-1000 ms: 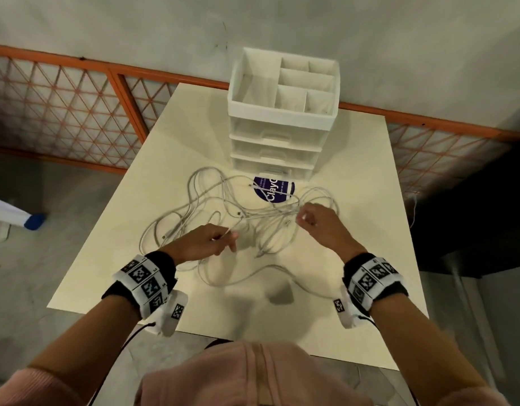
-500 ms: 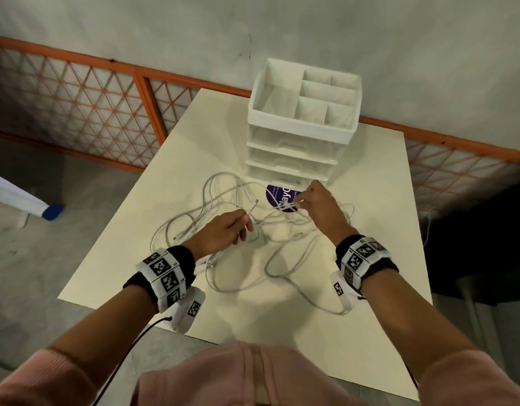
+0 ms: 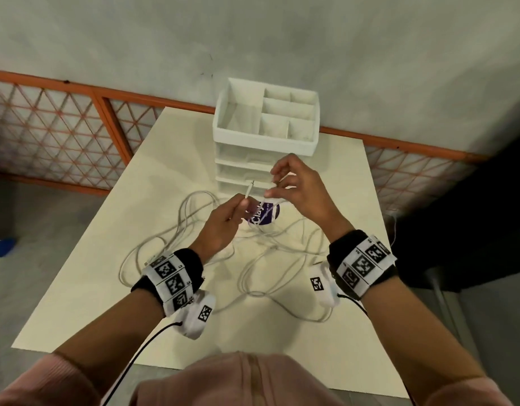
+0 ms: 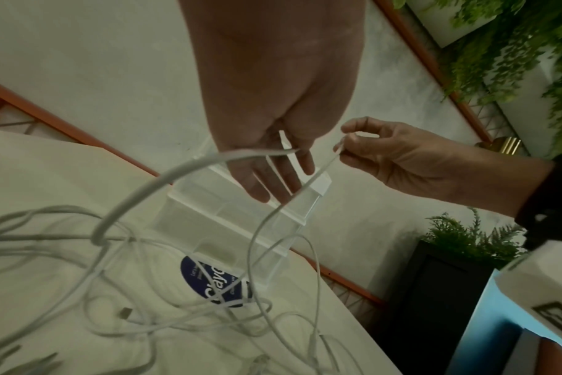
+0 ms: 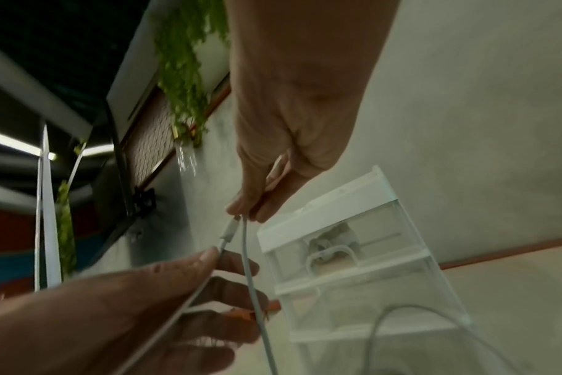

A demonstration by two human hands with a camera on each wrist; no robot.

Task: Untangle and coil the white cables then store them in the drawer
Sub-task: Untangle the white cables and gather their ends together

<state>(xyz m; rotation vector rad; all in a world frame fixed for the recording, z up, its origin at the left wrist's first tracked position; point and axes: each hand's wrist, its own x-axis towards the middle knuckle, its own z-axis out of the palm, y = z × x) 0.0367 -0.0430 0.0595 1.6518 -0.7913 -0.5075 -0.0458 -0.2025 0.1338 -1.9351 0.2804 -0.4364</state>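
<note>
Head view: the drawer unit point(image 3: 264, 159) stands at the far middle of the table point(image 3: 112, 288); its open top tray is divided into compartments that show no contents, and all drawers below it sit closed. The white cables point(image 3: 252, 259) lie tangled on the table in front of the drawer unit, crossing a round purple sticker point(image 3: 266, 216). The left hand point(image 3: 223, 224), in a closed grip, pinches one cable just below its plug, which points up toward the drawer unit. The right hand point(image 3: 299, 189), raised directly in front of the drawer unit, pinches a second cable strand between thumb and forefinger. Bare table surface lies to the left, right and near side of the tangle; one loop reaches close to the right table edge. An orange lattice fence point(image 3: 62, 136) runs behind the drawer unit. Left wrist view: the left hand point(image 4: 273, 142) holds a cable that arcs down into the white cables point(image 4: 145, 291); the right hand point(image 4: 401, 157) pinches a strand rising from beside the drawer unit point(image 4: 241, 215). Right wrist view: the uppermost drawer of the drawer unit point(image 5: 353, 266) holds a pale, indistinct object; the right hand point(image 5: 283, 165) and left hand point(image 5: 138, 317) grip cables just left of it.
</note>
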